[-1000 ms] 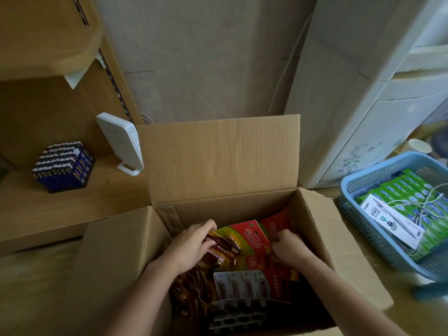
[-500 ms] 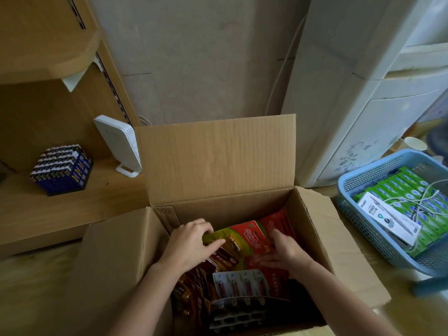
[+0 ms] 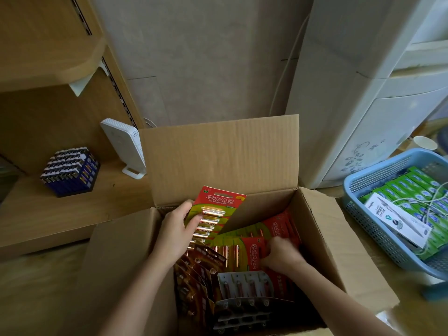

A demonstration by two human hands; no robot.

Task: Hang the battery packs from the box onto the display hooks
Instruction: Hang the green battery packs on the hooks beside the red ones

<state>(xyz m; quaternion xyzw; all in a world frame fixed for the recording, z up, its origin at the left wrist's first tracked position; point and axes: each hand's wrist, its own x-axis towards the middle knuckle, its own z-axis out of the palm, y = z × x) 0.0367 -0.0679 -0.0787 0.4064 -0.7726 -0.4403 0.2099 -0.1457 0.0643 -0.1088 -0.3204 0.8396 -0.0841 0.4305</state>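
The left hand (image 3: pixel 178 232) grasps a red-and-green pack (image 3: pixel 219 207) by its left edge, thumb laid across the batteries on its front; the pack stands nearly upright, its hang-hole end at the top, above the rim of the box (image 3: pixel 322 229) and in front of the back flap; its lower end dips behind the hand toward the box's contents. The right hand (image 3: pixel 282 255) is lower, inside the box on the right side, well apart from the held pack; it rests on the loose packs (image 3: pixel 242 248) lying there, fingers curled down among the red ones, but blur hides whether they grip one. Those packs lie overlapped and tilted; red-and-green ones fill the middle, brown ones lean at the left just below the left hand, grey ones sit nearest the camera. To the right of the box stands a blue basket (image 3: pixel 363 217) with green cartons (image 3: pixel 412 187); to the left, on a wooden shelf (image 3: pixel 60 214), stand a block of batteries (image 3: pixel 70 170) and a white router (image 3: pixel 123 144) beside the flap.
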